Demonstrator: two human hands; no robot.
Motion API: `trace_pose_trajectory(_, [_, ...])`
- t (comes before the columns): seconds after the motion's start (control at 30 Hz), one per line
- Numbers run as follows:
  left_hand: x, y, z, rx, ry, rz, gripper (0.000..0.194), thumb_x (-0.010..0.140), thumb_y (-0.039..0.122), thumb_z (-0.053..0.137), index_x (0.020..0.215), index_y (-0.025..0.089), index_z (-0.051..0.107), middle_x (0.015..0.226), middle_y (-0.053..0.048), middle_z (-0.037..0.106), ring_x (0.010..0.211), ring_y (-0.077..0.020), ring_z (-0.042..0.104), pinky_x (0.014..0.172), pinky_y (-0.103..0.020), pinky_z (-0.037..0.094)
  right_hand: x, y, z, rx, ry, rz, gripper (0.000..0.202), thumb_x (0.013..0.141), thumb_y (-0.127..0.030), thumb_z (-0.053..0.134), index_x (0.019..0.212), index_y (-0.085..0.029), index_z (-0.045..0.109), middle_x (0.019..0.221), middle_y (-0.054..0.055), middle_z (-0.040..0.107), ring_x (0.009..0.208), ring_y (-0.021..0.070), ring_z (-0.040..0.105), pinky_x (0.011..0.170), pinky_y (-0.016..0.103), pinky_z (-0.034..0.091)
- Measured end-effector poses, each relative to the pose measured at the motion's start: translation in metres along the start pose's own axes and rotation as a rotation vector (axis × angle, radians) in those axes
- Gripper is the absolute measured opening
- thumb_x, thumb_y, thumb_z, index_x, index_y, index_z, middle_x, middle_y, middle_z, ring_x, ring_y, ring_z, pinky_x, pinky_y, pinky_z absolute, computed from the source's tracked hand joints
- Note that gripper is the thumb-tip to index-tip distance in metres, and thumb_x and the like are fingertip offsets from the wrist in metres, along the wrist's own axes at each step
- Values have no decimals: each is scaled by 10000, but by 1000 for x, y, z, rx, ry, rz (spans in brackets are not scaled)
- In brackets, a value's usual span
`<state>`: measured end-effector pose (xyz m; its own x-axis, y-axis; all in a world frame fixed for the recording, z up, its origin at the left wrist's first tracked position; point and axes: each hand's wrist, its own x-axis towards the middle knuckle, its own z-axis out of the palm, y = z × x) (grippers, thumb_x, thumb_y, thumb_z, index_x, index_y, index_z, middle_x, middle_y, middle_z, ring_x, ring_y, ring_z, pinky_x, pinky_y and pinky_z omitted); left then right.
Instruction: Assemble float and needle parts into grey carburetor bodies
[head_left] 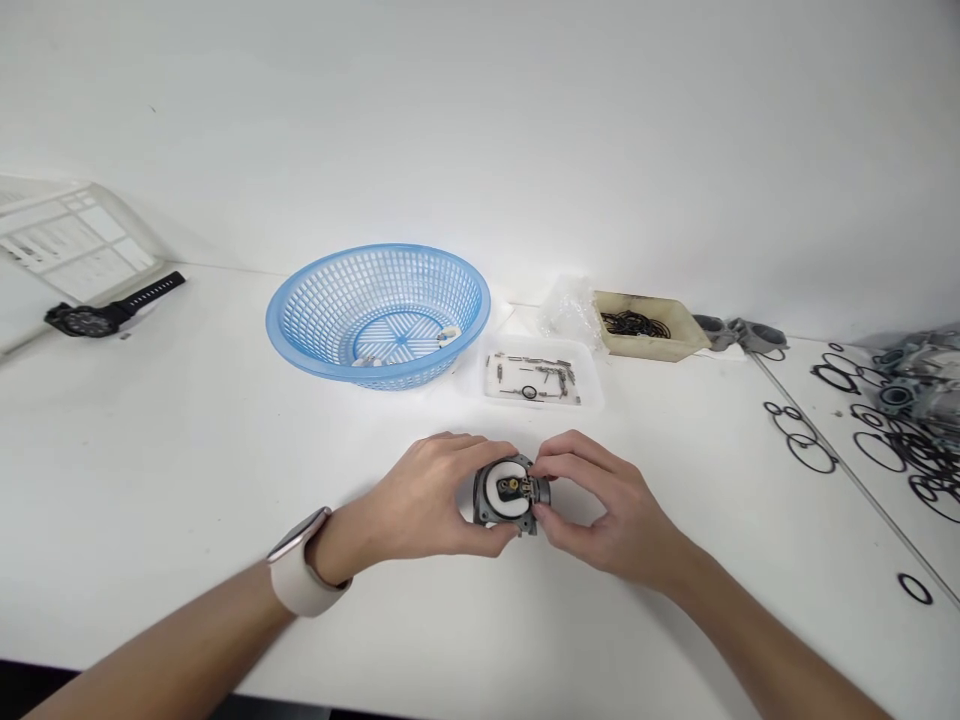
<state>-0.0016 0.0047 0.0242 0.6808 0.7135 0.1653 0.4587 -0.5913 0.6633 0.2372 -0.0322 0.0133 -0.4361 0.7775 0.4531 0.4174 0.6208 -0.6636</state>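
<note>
A round grey metal part point(484, 505) with a white ring point(497, 489) inside is held low over the white table, near the middle of the view. My left hand point(431, 497) grips its left side, thumb at the lower edge and fingers over the top. On its right side, the thumb and fingertips of my right hand point(611, 505) press around a small metal piece point(528, 488) beside the white ring. My fingertips partly hide that piece. A pale watch band circles my left wrist.
Behind my hands are a blue basket point(277, 335), a clear tray point(589, 392) of small metal pieces and a cream bin point(652, 347). Black rings point(812, 455) and grey metal parts point(919, 395) lie right; a black watch point(88, 321) and papers point(71, 240) lie left.
</note>
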Motion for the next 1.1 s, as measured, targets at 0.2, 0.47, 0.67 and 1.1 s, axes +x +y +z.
trace_pose_trajectory(0.2, [-1, 10, -2, 2, -40, -68, 454, 743, 305, 781, 1181, 249, 671, 945, -3, 739, 837, -244, 690, 753, -369, 523, 1, 1, 4, -7, 2, -11, 311, 833, -69, 656, 1085, -250, 646, 1023, 50, 624, 839, 188, 662, 738, 333, 590])
trace_pose_trajectory(0.47, [-2, 10, -3, -18, -45, -139, 494, 733, 310, 770, 1213, 271, 661, 1001, 5, 746, 875, -250, 687, 781, -365, 523, 22, 22, -33, -172, -111, 142, 235, 856, -209, 702, 1086, -255, 717, 1092, 63, 721, 956, 229, 704, 817, 359, 628])
trace_pose_trajectory(0.67, [-3, 8, -2, -17, -39, -134, 521, 733, 332, 775, 1237, 272, 656, 1078, -4, 754, 937, -271, 694, 829, -386, 533, 111, 110, -181, -604, 3, 683, 194, 1038, -312, 622, 1139, -174, 714, 1242, 108, 704, 1096, 276, 686, 935, 446, 605])
trace_pose_trajectory(1.1, [-3, 7, -1, -23, -43, -147, 527, 718, 357, 801, 1222, 272, 671, 1043, -15, 745, 931, -276, 690, 821, -375, 520, 116, 200, -186, -673, -328, 864, 287, 1046, -358, 650, 1286, -202, 664, 1338, 95, 661, 1116, 246, 687, 951, 443, 603])
